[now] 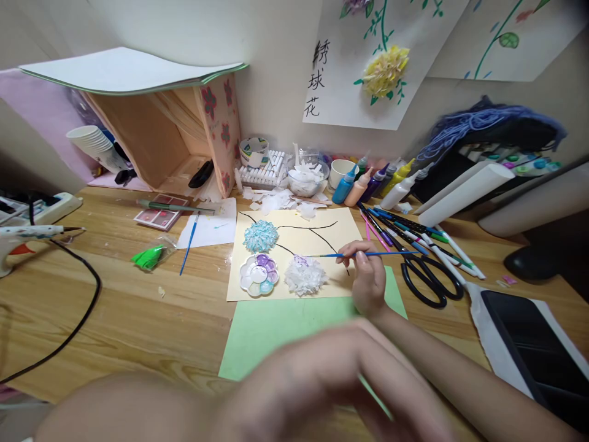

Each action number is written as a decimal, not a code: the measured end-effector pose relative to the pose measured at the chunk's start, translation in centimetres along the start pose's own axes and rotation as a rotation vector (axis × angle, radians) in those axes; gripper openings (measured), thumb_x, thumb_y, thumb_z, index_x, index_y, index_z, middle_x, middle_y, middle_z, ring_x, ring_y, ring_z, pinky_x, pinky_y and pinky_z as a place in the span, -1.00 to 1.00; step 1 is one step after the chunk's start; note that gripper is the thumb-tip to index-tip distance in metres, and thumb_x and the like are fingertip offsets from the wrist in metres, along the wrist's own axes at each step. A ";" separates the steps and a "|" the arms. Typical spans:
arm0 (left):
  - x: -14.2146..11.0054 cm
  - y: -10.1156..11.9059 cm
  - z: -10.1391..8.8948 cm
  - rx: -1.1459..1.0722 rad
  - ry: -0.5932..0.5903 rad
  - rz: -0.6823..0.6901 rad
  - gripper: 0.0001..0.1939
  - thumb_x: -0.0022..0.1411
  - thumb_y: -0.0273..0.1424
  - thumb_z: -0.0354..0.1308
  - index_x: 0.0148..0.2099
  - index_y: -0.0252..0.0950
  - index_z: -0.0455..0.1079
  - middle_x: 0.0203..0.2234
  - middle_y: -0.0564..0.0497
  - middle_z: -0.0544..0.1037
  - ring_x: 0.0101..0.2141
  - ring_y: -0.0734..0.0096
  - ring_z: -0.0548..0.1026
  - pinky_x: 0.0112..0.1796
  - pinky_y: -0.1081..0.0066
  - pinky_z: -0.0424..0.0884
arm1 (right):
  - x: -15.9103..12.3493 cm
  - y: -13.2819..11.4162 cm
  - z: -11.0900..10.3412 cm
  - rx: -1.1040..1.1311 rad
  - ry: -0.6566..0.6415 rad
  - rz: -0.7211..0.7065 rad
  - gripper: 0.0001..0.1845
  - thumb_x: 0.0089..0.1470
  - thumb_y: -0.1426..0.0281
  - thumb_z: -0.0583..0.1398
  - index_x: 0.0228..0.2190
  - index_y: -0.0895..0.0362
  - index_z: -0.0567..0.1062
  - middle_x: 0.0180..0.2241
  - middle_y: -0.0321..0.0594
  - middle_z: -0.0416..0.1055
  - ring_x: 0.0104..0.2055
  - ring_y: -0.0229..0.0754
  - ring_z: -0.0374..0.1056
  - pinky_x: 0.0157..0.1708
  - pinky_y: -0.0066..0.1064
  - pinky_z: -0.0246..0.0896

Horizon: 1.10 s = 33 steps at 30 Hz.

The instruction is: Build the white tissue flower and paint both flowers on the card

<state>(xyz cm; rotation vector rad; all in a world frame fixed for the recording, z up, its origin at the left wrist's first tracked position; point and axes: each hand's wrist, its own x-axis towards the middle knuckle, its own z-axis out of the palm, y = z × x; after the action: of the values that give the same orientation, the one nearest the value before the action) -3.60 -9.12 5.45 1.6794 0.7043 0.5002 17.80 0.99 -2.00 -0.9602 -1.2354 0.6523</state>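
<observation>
My right hand (365, 270) pinches a thin blue paintbrush (381, 253). The brush points left, its tip at the purple-tinted top of a white paper flower (305, 276). That flower lies on a cream sheet (340, 224) with black branch lines. A blue-and-white paper flower (260, 236) sits at the sheet's upper left. Below it is a flower-shaped palette (259, 275) with purple and pale blue paint in its wells. My left hand (331, 380) is large and blurred, close to the camera, its fingers bent; whether they hold anything does not show.
Green paper (271, 325) lies under the cream sheet. Black scissors (426, 276) and several pens lie right of it, near a phone (529, 344). Paint bottles (363, 186) and a bowl of paper scraps (306, 178) stand behind. A glue gun (27, 236) and its cable are left.
</observation>
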 end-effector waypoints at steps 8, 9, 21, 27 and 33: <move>4.8 -4.0 -10.6 0.854 0.614 -0.384 -0.74 0.32 -0.27 -0.15 -0.28 -0.27 0.29 -0.32 -0.08 0.43 -0.30 0.21 0.41 -0.32 0.29 0.24 | 0.0 0.1 0.1 0.046 0.025 0.001 -0.80 0.17 0.38 0.01 -0.42 0.11 0.38 -0.47 -0.28 0.30 -0.45 -0.24 0.24 -0.46 -0.36 0.04; 4.5 -4.8 -11.0 0.865 0.586 -0.442 -0.70 0.32 -0.23 -0.17 -0.33 -0.26 0.28 -0.36 -0.07 0.44 -0.33 0.20 0.41 -0.36 0.31 0.22 | 0.0 0.2 0.1 0.050 0.026 0.005 -0.81 0.16 0.37 0.02 -0.42 0.11 0.38 -0.47 -0.28 0.30 -0.45 -0.24 0.24 -0.46 -0.35 0.04; 3.4 -6.1 -11.6 0.569 0.408 -0.456 -0.70 0.25 -0.18 -0.07 -0.37 -0.24 0.34 -0.46 0.03 0.50 -0.40 0.29 0.43 -0.40 0.38 0.21 | 0.2 -0.1 0.2 0.053 0.044 0.028 -0.82 0.15 0.36 0.03 -0.44 0.11 0.37 -0.51 -0.27 0.28 -0.47 -0.21 0.22 -0.47 -0.34 0.00; 3.4 -6.1 -11.4 0.616 0.415 -0.470 -0.64 0.21 -0.06 -0.02 -0.34 -0.24 0.36 -0.48 0.05 0.48 -0.44 0.32 0.40 -0.44 0.41 0.19 | 0.1 -0.2 0.2 0.065 0.032 0.031 -0.82 0.16 0.38 0.01 -0.43 0.10 0.37 -0.49 -0.27 0.28 -0.46 -0.22 0.22 -0.47 -0.34 0.02; 3.4 -6.4 -11.7 0.609 0.341 -0.456 -0.67 0.19 -0.12 0.02 -0.41 -0.25 0.37 -0.57 0.08 0.43 -0.51 0.38 0.34 -0.49 0.43 0.17 | 0.1 -0.3 0.2 0.060 0.024 0.051 -0.81 0.16 0.37 0.01 -0.43 0.09 0.37 -0.49 -0.28 0.27 -0.46 -0.23 0.22 -0.47 -0.35 0.03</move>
<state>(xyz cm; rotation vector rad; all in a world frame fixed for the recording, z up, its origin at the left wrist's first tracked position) -10.09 2.40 1.67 1.9174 1.5665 0.2535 17.64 0.98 -1.63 -0.9491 -1.1675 0.7124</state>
